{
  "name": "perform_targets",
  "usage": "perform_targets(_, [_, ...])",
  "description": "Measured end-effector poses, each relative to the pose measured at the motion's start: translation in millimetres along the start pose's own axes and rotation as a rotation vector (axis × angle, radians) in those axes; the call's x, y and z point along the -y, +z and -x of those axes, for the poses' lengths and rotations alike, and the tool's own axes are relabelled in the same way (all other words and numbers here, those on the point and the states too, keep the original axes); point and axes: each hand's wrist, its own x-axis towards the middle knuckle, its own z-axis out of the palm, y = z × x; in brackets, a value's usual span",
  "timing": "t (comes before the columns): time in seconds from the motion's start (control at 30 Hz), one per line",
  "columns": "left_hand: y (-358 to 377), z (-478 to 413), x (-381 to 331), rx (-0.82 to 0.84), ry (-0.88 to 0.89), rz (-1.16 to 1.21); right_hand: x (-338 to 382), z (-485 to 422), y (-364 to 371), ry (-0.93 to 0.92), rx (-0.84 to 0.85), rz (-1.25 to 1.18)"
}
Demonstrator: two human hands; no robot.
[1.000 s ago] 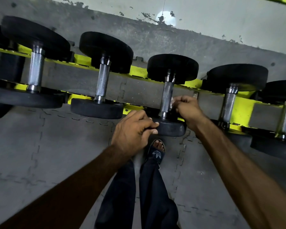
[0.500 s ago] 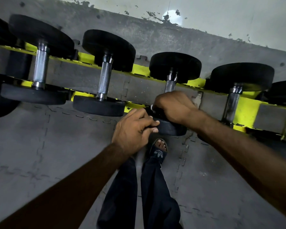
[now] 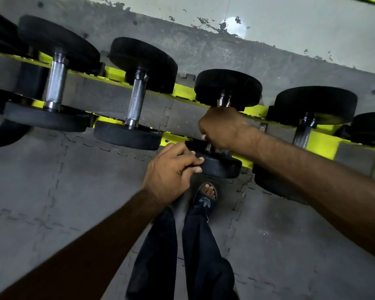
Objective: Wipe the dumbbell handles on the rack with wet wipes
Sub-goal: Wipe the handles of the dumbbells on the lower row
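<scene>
Our right hand (image 3: 223,128) is closed in a fist round the handle (image 3: 223,102) of the middle dumbbell (image 3: 227,87). It covers nearly all of the handle, and only the chrome ends show above and below our knuckles. A small white bit of wipe (image 3: 203,137) peeks out at the 7 o'clock edge of the fist. Our left hand (image 3: 169,172), at about 7 o'clock from the right one, curls its fingers over the rim of the near weight (image 3: 222,167) of that same dumbbell and grips it.

The dumbbell lies across the yellow rack (image 3: 183,92), its far weight toward 12 o'clock and its near weight toward 6 o'clock. At 9 o'clock from it we see a second dumbbell (image 3: 136,102) with a bare knurled handle, and beyond that a larger third dumbbell (image 3: 54,81). At 3 o'clock a fourth dumbbell (image 3: 314,105) rests on the same rack, partly behind our right forearm.

Under the rack lie grey floor mats (image 3: 52,180) with jigsaw seams. Toward 6 o'clock are our dark trousers (image 3: 204,256) and one sandal (image 3: 205,199), toes showing, just below the near weight. At 12 o'clock runs a pale wall (image 3: 290,24) with chipped paint.
</scene>
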Motion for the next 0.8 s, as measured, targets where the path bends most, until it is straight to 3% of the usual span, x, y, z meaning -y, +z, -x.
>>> perform_targets(0.1, [0.8, 1.3, -3.8, -0.015, -0.032, -0.004, -1.6, 7.8, 5.3, -0.046, -0.050, -0.088])
perform_targets(0.2, [1.8, 3.6, -8.3, -0.026, -0.057, -0.001, -18.4, 3.5, 25.5, 0.101, -0.240, -0.222])
perform_targets(0.37, [4.0, 5.7, -10.3, -0.014, -0.114, -0.018, -16.2, 27.8, 60.8, 0.409, -0.592, -0.815])
perform_targets(0.5, [1.6, 6.5, -21.0, -0.014, -0.153, -0.019, -5.5, 40.2, 79.2, 0.604, -0.523, -1.366])
perform_targets(0.6, [0.3, 8.2, -30.1, -0.001, -0.215, -0.004, 0.1, 58.2, 74.0, 0.721, -0.607, -1.705])
perform_targets(0.8, [-0.9, 21.5, -71.4, -0.015, -0.241, 0.137, 28.3, 122.1, 55.1, 0.671, -0.595, -2.133])
